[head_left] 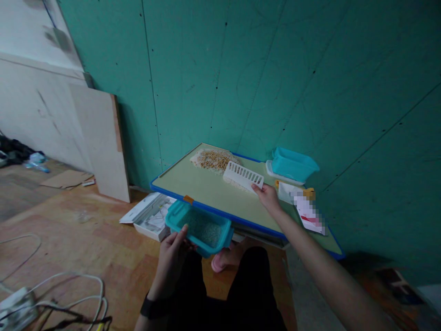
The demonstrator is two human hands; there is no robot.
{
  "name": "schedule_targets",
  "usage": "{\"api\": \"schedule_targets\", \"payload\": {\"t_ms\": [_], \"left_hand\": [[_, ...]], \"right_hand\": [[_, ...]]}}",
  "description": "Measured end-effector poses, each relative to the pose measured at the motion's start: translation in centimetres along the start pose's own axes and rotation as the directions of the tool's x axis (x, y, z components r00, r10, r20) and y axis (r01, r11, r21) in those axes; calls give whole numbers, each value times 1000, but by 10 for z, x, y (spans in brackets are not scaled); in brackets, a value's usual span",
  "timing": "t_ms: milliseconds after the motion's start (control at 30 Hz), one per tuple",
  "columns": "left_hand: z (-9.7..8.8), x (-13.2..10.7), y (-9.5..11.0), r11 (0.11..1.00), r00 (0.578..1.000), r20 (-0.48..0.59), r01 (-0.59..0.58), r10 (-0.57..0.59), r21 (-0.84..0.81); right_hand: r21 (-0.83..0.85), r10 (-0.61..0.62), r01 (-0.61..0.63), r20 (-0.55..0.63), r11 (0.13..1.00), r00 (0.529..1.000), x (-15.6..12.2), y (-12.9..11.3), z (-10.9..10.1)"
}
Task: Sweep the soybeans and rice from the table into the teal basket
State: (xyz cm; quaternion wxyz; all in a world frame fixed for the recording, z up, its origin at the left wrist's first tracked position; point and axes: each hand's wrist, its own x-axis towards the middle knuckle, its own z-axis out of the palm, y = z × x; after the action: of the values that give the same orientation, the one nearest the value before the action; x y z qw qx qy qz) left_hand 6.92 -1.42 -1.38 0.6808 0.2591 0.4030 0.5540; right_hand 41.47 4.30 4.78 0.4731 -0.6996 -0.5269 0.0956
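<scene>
Held by its near edge in my left hand (175, 242), a turquoise plastic container (225, 233) hangs just below the front edge of the low table (203, 188). Small pale grains cover its bottom. My right hand (268, 196) grips the right end of a white slotted plastic strip (237, 177), which stands tilted on the tabletop. Some whitish grains lie along its lower edge. Behind and left of the strip spreads a pile of yellow kernels and whitish grains (212, 160).
A second turquoise container (296, 165) stands on a white lid (272, 174) at the back right. Nearer lies a white-and-red packet (310, 214). An open white box (153, 220) sits on the floor, left of the container. Cables and a power strip (19, 305) lie lower left.
</scene>
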Motion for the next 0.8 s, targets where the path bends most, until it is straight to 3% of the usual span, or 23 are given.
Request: {"api": "schedule_targets", "payload": {"t_ms": [800], "left_hand": [[8, -1, -1, 999, 1000, 16, 25, -24, -29]], "right_hand": [[66, -137, 129, 152, 989, 979, -19, -36, 43]]}}
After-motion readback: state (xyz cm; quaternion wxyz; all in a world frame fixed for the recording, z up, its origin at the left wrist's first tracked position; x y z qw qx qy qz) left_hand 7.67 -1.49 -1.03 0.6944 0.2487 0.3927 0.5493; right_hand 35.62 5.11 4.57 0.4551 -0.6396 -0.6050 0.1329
